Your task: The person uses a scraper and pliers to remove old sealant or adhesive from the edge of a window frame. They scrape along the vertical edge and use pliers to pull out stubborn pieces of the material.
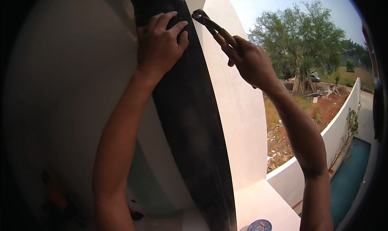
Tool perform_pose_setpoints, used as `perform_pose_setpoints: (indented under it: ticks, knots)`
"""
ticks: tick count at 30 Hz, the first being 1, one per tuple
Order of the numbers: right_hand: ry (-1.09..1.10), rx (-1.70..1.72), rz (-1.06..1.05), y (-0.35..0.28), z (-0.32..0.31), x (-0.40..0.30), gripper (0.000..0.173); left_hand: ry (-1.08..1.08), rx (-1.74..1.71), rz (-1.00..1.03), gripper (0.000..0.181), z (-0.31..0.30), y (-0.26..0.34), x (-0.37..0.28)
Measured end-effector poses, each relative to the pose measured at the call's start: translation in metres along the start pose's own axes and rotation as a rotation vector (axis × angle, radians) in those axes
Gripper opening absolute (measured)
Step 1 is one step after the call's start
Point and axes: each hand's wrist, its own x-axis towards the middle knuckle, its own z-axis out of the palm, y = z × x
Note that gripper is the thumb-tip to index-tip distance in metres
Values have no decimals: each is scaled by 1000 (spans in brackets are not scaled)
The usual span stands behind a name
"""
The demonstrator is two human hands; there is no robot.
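A long black panel or board (194, 109) runs from the top of the view down to the bottom, between a shaded interior and a sunlit wall. Flat on its upper part lies my left hand (163, 40), fingers spread, holding nothing. My right hand (253, 59) grips a pair of pincers (222, 34) by their yellowish handles. The pincers' head is at the panel's right edge, level with my left fingertips; whether it touches the edge or a fastener there I cannot tell.
Beside the panel stands a pale wall (239, 109) with a ledge (260, 197) below, bearing a round bluish lid or container (259, 225). Lower right are a white boundary wall (339, 115) and a pool (351, 167). An orange object (56, 194) shows dimly at lower left.
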Motion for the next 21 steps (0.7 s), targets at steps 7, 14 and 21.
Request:
perform_pose_setpoints:
  ticks: [7,14,21]
  knots:
    - [-115,-323,-88,-20,-24,31,29,-133,80,-235,63,-13,14,-17]
    - [373,-1244,-679,-19,-75,77,44,-187,18,-590,89,-34,51,-40]
    - [406,-1409,-851,-78,-89,83,39,-122,-49,-613,87,-32,41,-36]
